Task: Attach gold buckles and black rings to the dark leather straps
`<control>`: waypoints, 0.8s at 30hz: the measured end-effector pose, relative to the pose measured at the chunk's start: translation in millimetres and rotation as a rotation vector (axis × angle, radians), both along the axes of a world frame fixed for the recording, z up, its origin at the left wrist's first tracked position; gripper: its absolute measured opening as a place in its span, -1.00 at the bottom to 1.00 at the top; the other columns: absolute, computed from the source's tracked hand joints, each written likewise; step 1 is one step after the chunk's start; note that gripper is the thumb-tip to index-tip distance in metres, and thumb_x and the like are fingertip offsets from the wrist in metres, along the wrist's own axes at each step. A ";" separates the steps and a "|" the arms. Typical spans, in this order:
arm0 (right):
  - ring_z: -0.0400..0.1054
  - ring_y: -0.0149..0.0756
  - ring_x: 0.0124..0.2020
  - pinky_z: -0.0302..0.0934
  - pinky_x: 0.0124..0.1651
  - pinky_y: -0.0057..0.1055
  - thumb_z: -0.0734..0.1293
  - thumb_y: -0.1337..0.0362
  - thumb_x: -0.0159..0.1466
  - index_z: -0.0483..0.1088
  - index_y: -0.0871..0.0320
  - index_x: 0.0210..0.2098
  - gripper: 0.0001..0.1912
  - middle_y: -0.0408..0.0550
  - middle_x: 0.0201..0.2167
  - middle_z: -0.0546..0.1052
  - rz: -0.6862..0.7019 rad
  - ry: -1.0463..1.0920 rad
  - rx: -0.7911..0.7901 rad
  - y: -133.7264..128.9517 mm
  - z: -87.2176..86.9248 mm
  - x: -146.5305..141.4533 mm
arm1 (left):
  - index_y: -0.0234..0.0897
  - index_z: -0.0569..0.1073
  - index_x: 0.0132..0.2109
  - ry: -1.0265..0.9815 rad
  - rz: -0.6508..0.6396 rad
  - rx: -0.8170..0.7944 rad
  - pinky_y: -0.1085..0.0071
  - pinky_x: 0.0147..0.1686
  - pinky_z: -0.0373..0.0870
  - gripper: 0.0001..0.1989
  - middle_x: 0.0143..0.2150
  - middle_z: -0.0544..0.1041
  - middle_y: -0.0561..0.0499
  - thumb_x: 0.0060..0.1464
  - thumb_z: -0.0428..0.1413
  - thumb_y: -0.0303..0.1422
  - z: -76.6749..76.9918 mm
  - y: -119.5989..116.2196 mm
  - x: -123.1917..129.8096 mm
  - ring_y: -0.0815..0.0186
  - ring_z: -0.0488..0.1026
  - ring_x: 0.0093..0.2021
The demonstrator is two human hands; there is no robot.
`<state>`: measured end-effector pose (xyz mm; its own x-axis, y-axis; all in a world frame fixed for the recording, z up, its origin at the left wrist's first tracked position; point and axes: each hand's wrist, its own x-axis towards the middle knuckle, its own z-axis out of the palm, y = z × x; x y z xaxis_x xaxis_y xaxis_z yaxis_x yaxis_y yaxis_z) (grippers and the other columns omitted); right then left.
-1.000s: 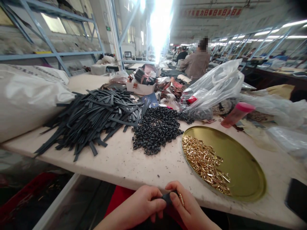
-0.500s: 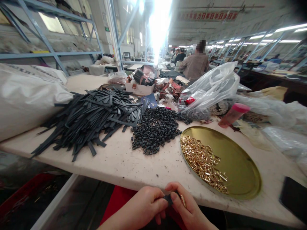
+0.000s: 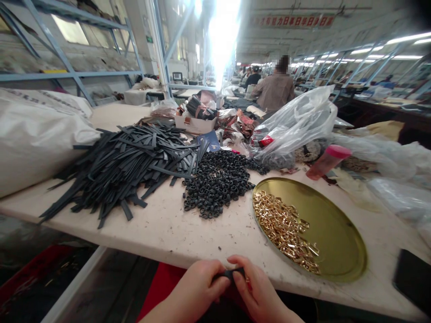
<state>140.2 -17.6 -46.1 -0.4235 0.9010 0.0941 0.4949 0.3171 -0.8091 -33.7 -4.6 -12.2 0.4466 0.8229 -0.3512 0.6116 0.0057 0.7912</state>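
Observation:
Just off the table's front edge, my left hand (image 3: pixel 205 283) and my right hand (image 3: pixel 253 287) meet over a dark strap (image 3: pixel 230 273). Both are closed, with thumb and fingers pinching the strap from either side. A small shiny bit shows by my right fingers, too hidden to name now. Beyond my hands lies a heap of small black loops (image 3: pixel 217 181). To the right, a round gold tray (image 3: pixel 332 224) carries a pile of gold buckles (image 3: pixel 286 224). Left of the loops spreads a large pile of dark straps (image 3: pixel 131 166).
A white sack (image 3: pixel 40 139) bulges at the left. A pink-lidded jar (image 3: pixel 326 162) leans beyond the tray, near a clear plastic bag (image 3: pixel 296 121). A black phone-like slab (image 3: pixel 412 280) lies at the right edge. A person (image 3: pixel 274 89) sits farther back.
My hands have turned slightly and shifted a little left. The strap between them lies flatter, and the gold piece by my right fingers is now mostly hidden.

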 end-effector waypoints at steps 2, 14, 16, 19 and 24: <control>0.36 -0.27 -0.28 0.23 -0.26 -0.38 0.11 0.15 0.25 0.21 0.12 -0.06 -0.69 -0.01 -0.24 0.48 -0.039 0.081 -0.128 3.7 3.8 -0.5 | -0.26 0.44 -0.36 0.197 -0.006 0.220 0.53 -0.44 0.22 -0.82 -0.42 0.50 0.03 0.05 -0.05 -0.37 -0.1 0.8 -4.1 0.34 0.39 -0.41; -0.04 -0.55 -0.70 -0.17 -0.63 -0.57 0.22 -0.11 0.10 0.16 0.14 -0.46 -0.59 -0.35 -0.73 0.17 -0.107 0.494 -0.779 2.9 9.8 -10.6 | -0.23 0.41 -0.27 -0.014 0.063 0.096 0.47 -0.29 0.24 -0.83 -0.30 0.48 0.07 -0.06 0.00 -0.46 12.4 -3.2 -13.3 0.33 0.37 -0.28; -0.06 -0.53 -0.68 -0.19 -0.63 -0.56 0.20 -0.10 0.12 0.17 0.14 -0.44 -0.60 -0.36 -0.73 0.13 -0.074 0.440 -0.735 1.6 8.5 -9.0 | -0.26 0.41 -0.29 -0.108 0.055 -0.067 0.49 -0.32 0.23 -0.83 -0.34 0.48 0.09 -0.06 -0.02 -0.45 19.3 -0.9 -16.1 0.35 0.36 -0.30; -0.04 -0.50 -0.64 -0.16 -0.62 -0.54 0.19 -0.06 0.15 0.17 0.13 -0.44 -0.64 -0.33 -0.68 0.12 -0.061 0.403 -0.665 -0.1 7.6 -10.1 | -0.31 0.39 -0.33 -0.153 0.105 -0.210 0.51 -0.42 0.20 -0.87 -0.43 0.44 0.11 -0.08 0.01 -0.41 17.7 2.5 -17.4 0.37 0.32 -0.38; 0.01 -0.46 -0.60 -0.06 -0.59 -0.52 0.13 -0.06 0.19 0.15 0.11 -0.47 -0.64 -0.28 -0.62 0.13 -0.167 0.361 -0.571 -4.6 -5.0 -17.8 | -0.33 0.36 -0.39 -0.123 0.172 -0.189 0.51 -0.44 0.16 -0.89 -0.46 0.40 0.12 -0.12 0.06 -0.37 -4.0 2.7 -10.6 0.37 0.28 -0.40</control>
